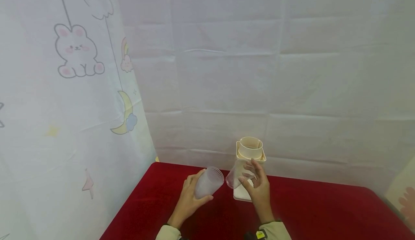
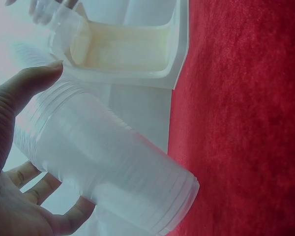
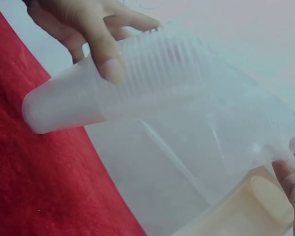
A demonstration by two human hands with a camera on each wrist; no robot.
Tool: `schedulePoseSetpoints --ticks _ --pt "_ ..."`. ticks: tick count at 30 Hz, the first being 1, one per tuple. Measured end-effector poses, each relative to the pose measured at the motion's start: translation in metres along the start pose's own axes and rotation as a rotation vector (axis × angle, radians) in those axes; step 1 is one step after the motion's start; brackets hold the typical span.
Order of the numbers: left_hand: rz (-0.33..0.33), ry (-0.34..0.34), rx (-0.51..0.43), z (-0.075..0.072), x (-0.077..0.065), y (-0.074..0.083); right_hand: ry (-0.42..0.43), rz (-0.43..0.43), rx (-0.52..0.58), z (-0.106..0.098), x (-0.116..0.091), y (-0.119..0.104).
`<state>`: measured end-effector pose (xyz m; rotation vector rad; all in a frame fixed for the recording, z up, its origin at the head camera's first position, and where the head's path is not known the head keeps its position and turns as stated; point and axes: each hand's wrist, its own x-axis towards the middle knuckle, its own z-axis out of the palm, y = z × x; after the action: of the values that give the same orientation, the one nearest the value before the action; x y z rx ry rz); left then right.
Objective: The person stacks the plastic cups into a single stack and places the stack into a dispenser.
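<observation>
A stack of nested clear plastic cups (image 1: 207, 184) is gripped by my left hand (image 1: 188, 198), tilted with its mouths up and to the right. In the left wrist view, my thumb lies over the rims of the cup stack (image 2: 98, 142) and the other fingers curl beneath. My right hand (image 1: 262, 195) pinches a single clear cup (image 1: 231, 179) between thumb and fingers. This cup (image 3: 246, 123) lies beside the stack's rim end in the right wrist view; its see-through walls blur whether they touch. Behind my right hand stands a cream cup holder (image 1: 251, 154) with a round collar on top.
Red cloth (image 1: 317, 207) covers the table under both hands. A pale, creased curtain (image 1: 220, 81) hangs behind the table's back edge. Another curtain, printed with a bunny (image 1: 77, 52), hangs on the left.
</observation>
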<state>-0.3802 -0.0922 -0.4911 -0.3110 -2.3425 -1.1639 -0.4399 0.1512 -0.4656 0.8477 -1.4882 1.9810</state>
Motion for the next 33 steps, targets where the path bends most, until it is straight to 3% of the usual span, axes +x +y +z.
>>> schedulePoseSetpoints --ticks 4,16,33 --pt "0.016 0.007 0.004 -0.001 0.000 0.001 0.012 -0.041 0.024 0.001 0.002 -0.005" --pt "-0.017 -0.018 -0.015 -0.003 -0.003 0.000 0.034 -0.038 0.087 0.004 0.000 -0.017" --pt "0.010 -0.020 -0.020 -0.004 -0.007 0.000 0.055 -0.028 0.134 0.017 -0.006 -0.028"
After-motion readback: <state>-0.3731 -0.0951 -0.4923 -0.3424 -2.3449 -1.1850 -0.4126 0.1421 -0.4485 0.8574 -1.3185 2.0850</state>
